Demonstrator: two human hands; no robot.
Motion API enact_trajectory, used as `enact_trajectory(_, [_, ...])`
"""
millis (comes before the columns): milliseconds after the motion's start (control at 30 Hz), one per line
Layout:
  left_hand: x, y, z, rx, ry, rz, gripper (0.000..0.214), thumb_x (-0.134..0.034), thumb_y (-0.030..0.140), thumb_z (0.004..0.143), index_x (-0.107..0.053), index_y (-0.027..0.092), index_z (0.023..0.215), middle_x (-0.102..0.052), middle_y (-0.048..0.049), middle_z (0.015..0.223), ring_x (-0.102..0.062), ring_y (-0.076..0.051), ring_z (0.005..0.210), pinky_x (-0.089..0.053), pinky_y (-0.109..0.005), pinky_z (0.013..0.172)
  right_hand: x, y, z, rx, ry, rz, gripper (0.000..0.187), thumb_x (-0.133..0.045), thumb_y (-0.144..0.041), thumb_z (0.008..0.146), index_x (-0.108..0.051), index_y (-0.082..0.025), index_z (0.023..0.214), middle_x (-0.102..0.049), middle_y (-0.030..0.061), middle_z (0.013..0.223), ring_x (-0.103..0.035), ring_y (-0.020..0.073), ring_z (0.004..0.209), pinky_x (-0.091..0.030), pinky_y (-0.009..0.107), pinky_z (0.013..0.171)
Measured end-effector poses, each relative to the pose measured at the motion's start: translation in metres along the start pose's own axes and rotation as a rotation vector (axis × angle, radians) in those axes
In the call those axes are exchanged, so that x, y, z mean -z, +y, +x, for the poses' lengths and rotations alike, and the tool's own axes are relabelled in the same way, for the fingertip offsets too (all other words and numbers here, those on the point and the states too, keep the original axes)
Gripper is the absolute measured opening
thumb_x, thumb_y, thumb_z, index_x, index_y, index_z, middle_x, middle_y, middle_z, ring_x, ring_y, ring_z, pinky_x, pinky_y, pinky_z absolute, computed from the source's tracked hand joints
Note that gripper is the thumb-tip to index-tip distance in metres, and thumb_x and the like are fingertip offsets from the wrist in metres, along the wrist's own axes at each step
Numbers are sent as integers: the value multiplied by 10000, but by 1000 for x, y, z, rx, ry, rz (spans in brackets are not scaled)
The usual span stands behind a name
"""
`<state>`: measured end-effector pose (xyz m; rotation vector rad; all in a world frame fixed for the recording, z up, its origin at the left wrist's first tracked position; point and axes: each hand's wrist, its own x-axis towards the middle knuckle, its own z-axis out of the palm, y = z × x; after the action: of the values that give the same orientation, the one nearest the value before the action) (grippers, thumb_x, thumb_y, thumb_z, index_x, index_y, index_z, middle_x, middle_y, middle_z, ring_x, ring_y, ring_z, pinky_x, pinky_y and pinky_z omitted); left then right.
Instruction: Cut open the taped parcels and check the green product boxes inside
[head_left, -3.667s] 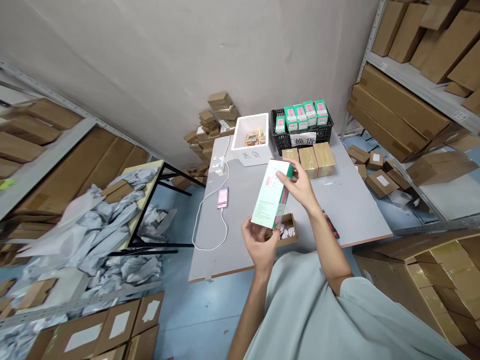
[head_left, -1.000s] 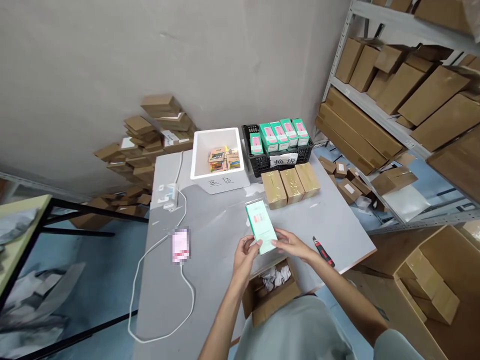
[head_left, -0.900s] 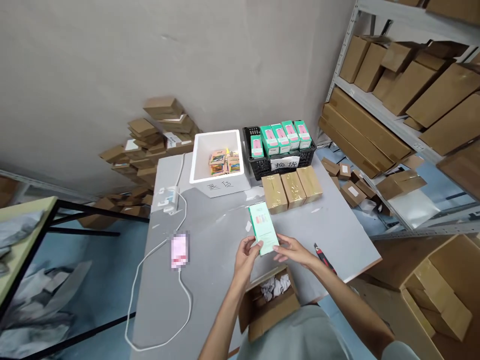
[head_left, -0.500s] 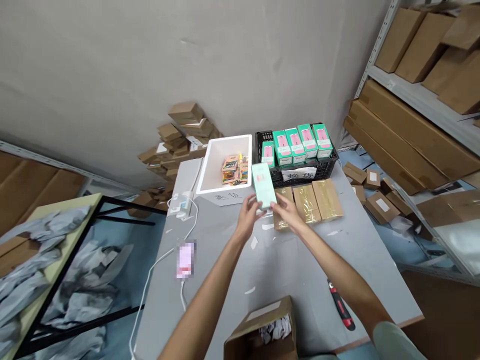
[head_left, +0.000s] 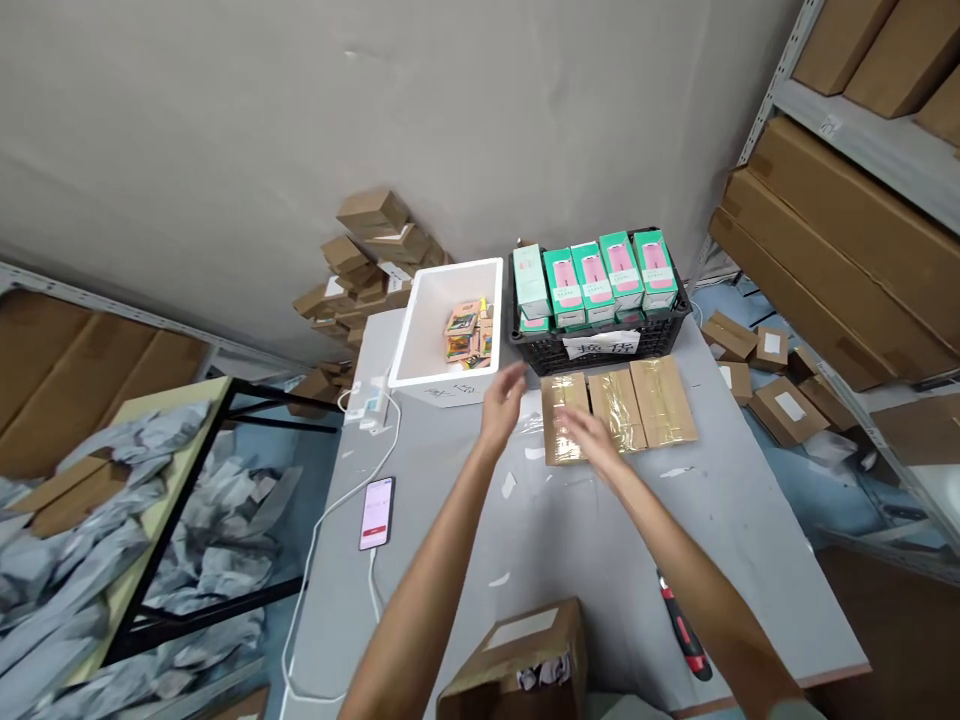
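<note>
My left hand [head_left: 501,408] is in the air over the grey table, in front of the white foam box [head_left: 409,335], its fingers loosely stretched and holding nothing. To its right, my right hand [head_left: 590,440] hovers at the front of three taped brown cartons [head_left: 619,410], empty with fingers apart. Behind them stands a black plastic crate [head_left: 536,357] with a handwritten paper label. A pale green box [head_left: 531,282] sits at the crate's left end, on top of another green box. Beside it are several green boxes with pink pictures [head_left: 592,280].
Small packets [head_left: 465,330] lie in the foam box. A phone [head_left: 376,512] on a white cable and a power strip [head_left: 371,405] are at left. An opened carton [head_left: 529,650] is at the near edge, a red-black utility knife [head_left: 686,630] to its right. Shelves of cartons [head_left: 847,230] flank the right.
The pale green box, earlier between both hands, is now in the crate at its left end. Both hands have let go and moved apart. The view has shifted slightly.
</note>
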<state>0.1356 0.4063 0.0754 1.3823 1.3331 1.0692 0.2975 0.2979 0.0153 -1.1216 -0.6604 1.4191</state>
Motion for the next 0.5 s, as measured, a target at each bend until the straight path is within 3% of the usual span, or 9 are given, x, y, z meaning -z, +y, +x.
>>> enact_trajectory(67, [36, -18, -77, 55, -19, 102, 547, -894, 718, 880, -880, 259, 1178, -858, -156, 1398, -740, -407, 1412, -557, -592, 1239, 29, 44, -78, -94, 14, -32, 590, -910, -785, 829, -902, -311, 1180, -878, 164, 1355, -830, 449, 1322, -681, 663, 1155])
enact_trajectory(167, [105, -52, -198, 219, 44, 270, 656, -857, 817, 829, -884, 253, 1162, -871, -166, 1355, -757, -461, 1393, -577, -619, 1232, 61, 109, -193, -345, 145, -96, 860, -888, -976, 662, -903, -282, 1170, -866, 202, 1380, -774, 512, 1422, -602, 732, 1243])
enact_trajectory(233, [150, -79, -274, 360, 175, 394, 744, -833, 858, 793, -849, 272, 1251, -835, -155, 1458, -725, -471, 1468, -587, -610, 1248, 72, 144, -256, -467, 162, -111, 900, -911, -988, 574, -910, -301, 1155, -833, 217, 1472, -715, 525, 1517, -548, 714, 1311])
enact_trajectory(300, [185, -106, -340, 469, 325, 355, 835, -812, 874, 767, -780, 256, 1328, -796, -191, 1522, -681, -474, 1540, -535, -626, 1319, 76, 168, -302, -529, 161, -133, 892, -921, -978, 512, -918, -357, 1153, -801, 203, 1543, -704, 521, 1534, -541, 689, 1321])
enact_trajectory(400, [204, -139, -411, 660, 395, 221, 868, -864, 835, 733, -725, 241, 1351, -804, -220, 1471, -724, -467, 1494, -568, -623, 1292, 70, 187, -336, -525, 114, -211, 843, -963, -902, 504, -921, -433, 1203, -747, 181, 1632, -680, 513, 1561, -533, 641, 1324])
enact_trajectory(500, [185, -152, -443, 724, 257, 90, 840, -947, 788, 661, -767, 223, 1255, -858, -205, 1315, -801, -466, 1360, -641, -585, 1198, 53, 191, -337, -435, 38, -291, 789, -985, -866, 540, -890, -544, 1254, -757, 87, 1631, -641, 478, 1610, -587, 632, 1241])
